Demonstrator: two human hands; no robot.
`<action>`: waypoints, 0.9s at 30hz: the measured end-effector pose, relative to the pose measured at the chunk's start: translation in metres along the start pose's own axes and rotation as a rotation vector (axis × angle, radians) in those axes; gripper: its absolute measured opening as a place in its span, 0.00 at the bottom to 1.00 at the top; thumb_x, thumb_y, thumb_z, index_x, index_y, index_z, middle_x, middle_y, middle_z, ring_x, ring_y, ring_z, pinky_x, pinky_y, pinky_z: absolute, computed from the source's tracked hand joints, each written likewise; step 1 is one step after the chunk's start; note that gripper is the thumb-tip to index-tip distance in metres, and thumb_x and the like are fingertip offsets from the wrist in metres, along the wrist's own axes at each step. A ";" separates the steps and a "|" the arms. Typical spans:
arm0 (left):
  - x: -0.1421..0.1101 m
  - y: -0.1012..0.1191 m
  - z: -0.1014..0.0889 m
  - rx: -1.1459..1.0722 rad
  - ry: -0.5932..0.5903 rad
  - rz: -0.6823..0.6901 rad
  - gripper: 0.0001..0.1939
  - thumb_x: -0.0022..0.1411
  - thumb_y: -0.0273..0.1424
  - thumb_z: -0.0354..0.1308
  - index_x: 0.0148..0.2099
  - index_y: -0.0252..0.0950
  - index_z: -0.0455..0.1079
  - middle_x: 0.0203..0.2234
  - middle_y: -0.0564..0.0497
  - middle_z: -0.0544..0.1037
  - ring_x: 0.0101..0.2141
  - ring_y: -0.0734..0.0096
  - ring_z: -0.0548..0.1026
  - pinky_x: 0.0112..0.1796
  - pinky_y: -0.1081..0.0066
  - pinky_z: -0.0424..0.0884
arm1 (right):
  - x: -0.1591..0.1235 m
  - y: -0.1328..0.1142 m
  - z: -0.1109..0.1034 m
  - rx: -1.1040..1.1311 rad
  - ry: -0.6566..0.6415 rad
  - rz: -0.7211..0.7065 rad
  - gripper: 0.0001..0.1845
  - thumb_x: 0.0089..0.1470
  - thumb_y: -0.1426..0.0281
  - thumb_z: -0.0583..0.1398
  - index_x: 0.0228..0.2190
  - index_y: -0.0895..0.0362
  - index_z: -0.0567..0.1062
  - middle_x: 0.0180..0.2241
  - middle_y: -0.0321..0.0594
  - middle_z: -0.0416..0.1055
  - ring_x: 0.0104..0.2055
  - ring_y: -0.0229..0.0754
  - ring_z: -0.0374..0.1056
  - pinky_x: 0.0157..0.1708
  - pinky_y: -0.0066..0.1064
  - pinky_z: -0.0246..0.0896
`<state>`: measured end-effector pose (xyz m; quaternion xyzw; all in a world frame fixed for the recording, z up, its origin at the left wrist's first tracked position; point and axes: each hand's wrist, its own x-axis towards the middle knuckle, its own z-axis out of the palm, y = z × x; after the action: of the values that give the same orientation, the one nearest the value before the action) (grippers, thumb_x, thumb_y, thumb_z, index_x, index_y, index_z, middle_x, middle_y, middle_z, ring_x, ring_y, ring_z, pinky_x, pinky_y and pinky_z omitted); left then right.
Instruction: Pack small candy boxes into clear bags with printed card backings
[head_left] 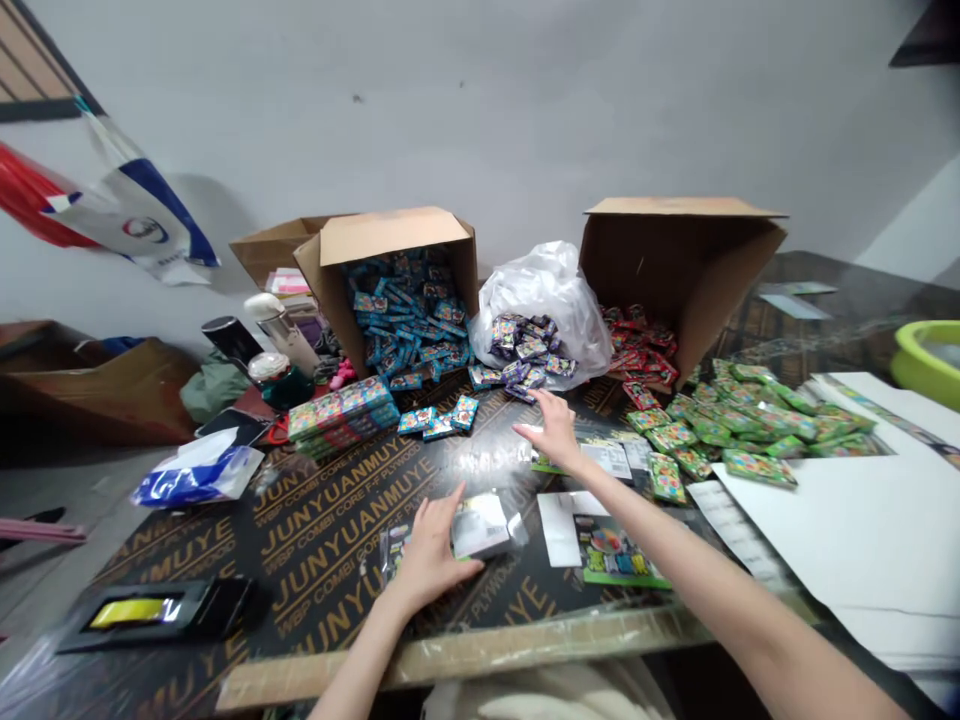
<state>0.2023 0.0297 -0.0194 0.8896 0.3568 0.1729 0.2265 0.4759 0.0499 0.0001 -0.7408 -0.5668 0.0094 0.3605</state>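
Note:
My left hand lies over the table with thumb and fingers apart, at the near left side of a small white box in clear plastic. Whether it touches the box I cannot tell. Part of a dark printed piece shows behind that hand. My right hand reaches out with its fingers spread, holding nothing, just short of the purple packets that spill from a white plastic bag. Below my right forearm lies a green-and-black printed card with a white flap.
Blue packets fill a tipped cardboard box; red packets lie in another box. Green packets are heaped right, beside white sheets. Stacked packs, bottles and a tape dispenser stand left.

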 end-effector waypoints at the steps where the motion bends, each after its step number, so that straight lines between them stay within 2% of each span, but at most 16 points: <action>1: 0.000 -0.002 0.004 0.020 -0.012 0.007 0.48 0.40 0.34 0.63 0.62 0.39 0.47 0.49 0.45 0.66 0.51 0.55 0.62 0.56 0.50 0.45 | 0.023 0.009 0.007 -0.083 -0.015 0.052 0.38 0.43 0.55 0.61 0.54 0.52 0.58 0.55 0.50 0.56 0.55 0.56 0.50 0.48 0.46 0.45; 3: -0.001 -0.004 0.010 0.048 -0.024 0.009 0.47 0.40 0.35 0.63 0.62 0.41 0.48 0.49 0.46 0.65 0.51 0.55 0.61 0.56 0.50 0.45 | 0.060 0.022 0.017 -0.184 -0.053 0.139 0.46 0.39 0.54 0.62 0.57 0.51 0.53 0.56 0.52 0.53 0.57 0.59 0.47 0.48 0.48 0.44; 5: -0.001 -0.005 0.012 0.055 -0.033 -0.002 0.47 0.40 0.35 0.63 0.62 0.41 0.48 0.50 0.46 0.64 0.52 0.54 0.60 0.56 0.50 0.46 | 0.084 0.027 0.025 -0.204 -0.063 0.186 0.47 0.40 0.54 0.62 0.58 0.52 0.51 0.54 0.53 0.56 0.56 0.61 0.47 0.47 0.51 0.42; 7: -0.001 -0.006 0.012 0.052 -0.041 -0.016 0.47 0.40 0.35 0.63 0.62 0.41 0.48 0.50 0.45 0.64 0.52 0.53 0.59 0.56 0.50 0.47 | 0.094 0.025 0.032 -0.185 -0.061 0.180 0.44 0.41 0.56 0.61 0.57 0.54 0.52 0.50 0.53 0.61 0.53 0.62 0.51 0.46 0.53 0.42; 9: -0.002 -0.006 0.010 0.039 -0.047 -0.027 0.47 0.40 0.35 0.63 0.62 0.41 0.49 0.50 0.45 0.64 0.52 0.53 0.59 0.56 0.49 0.47 | 0.091 0.017 0.039 -0.154 -0.083 0.139 0.43 0.39 0.59 0.62 0.56 0.54 0.54 0.46 0.50 0.65 0.49 0.58 0.56 0.45 0.50 0.44; 12: -0.001 -0.003 0.006 -0.013 -0.047 -0.034 0.48 0.38 0.36 0.65 0.62 0.42 0.50 0.50 0.46 0.65 0.52 0.54 0.60 0.56 0.49 0.45 | 0.066 -0.003 0.041 -0.095 -0.130 0.033 0.45 0.35 0.63 0.63 0.56 0.52 0.54 0.45 0.44 0.65 0.47 0.52 0.59 0.46 0.42 0.48; 15: 0.007 0.009 0.002 -0.193 0.031 -0.095 0.45 0.38 0.40 0.66 0.60 0.42 0.55 0.51 0.46 0.65 0.53 0.53 0.60 0.56 0.47 0.43 | 0.024 -0.029 0.027 0.061 -0.142 -0.126 0.46 0.35 0.65 0.63 0.56 0.52 0.53 0.49 0.43 0.62 0.49 0.49 0.58 0.47 0.39 0.49; 18: 0.024 0.028 -0.001 -0.644 0.199 -0.302 0.37 0.47 0.40 0.61 0.58 0.37 0.56 0.45 0.44 0.70 0.47 0.58 0.67 0.51 0.54 0.59 | -0.023 -0.052 0.001 0.236 -0.189 -0.285 0.45 0.36 0.65 0.63 0.56 0.53 0.53 0.49 0.45 0.60 0.50 0.50 0.57 0.49 0.41 0.49; 20: 0.036 0.041 -0.004 -0.981 0.232 -0.433 0.36 0.48 0.38 0.61 0.58 0.34 0.56 0.33 0.48 0.72 0.35 0.65 0.73 0.41 0.62 0.68 | -0.048 -0.062 -0.017 0.277 -0.225 -0.303 0.45 0.36 0.65 0.63 0.56 0.53 0.54 0.47 0.45 0.60 0.50 0.51 0.56 0.50 0.43 0.47; 22: 0.042 0.053 -0.008 -1.153 0.222 -0.472 0.36 0.46 0.36 0.63 0.57 0.34 0.57 0.28 0.53 0.70 0.29 0.71 0.72 0.33 0.69 0.69 | -0.065 -0.064 -0.032 0.347 -0.258 -0.228 0.46 0.35 0.64 0.64 0.56 0.53 0.55 0.47 0.46 0.60 0.50 0.52 0.56 0.51 0.46 0.47; 24: 0.042 0.062 -0.015 -1.135 0.219 -0.414 0.35 0.43 0.35 0.65 0.55 0.36 0.61 0.31 0.51 0.71 0.32 0.71 0.71 0.33 0.72 0.68 | -0.075 -0.059 -0.043 0.549 -0.393 -0.069 0.44 0.36 0.62 0.64 0.55 0.52 0.55 0.44 0.45 0.63 0.47 0.50 0.60 0.49 0.45 0.50; 26: 0.037 0.069 -0.021 -1.032 0.185 -0.325 0.26 0.43 0.34 0.66 0.47 0.35 0.69 0.34 0.49 0.72 0.35 0.70 0.70 0.35 0.73 0.66 | -0.082 -0.050 -0.050 0.872 -0.658 0.126 0.35 0.44 0.57 0.59 0.53 0.53 0.57 0.40 0.43 0.67 0.40 0.46 0.66 0.44 0.43 0.57; 27: 0.033 0.073 -0.023 -0.997 0.136 -0.298 0.19 0.43 0.34 0.66 0.40 0.34 0.72 0.32 0.50 0.72 0.33 0.71 0.69 0.34 0.74 0.65 | -0.085 -0.046 -0.053 1.026 -0.819 0.212 0.31 0.48 0.54 0.54 0.51 0.55 0.58 0.37 0.43 0.68 0.36 0.45 0.67 0.41 0.42 0.60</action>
<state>0.2547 0.0132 0.0431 0.6001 0.3679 0.3450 0.6210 0.4295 -0.0450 0.0309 -0.4634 -0.5057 0.5943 0.4199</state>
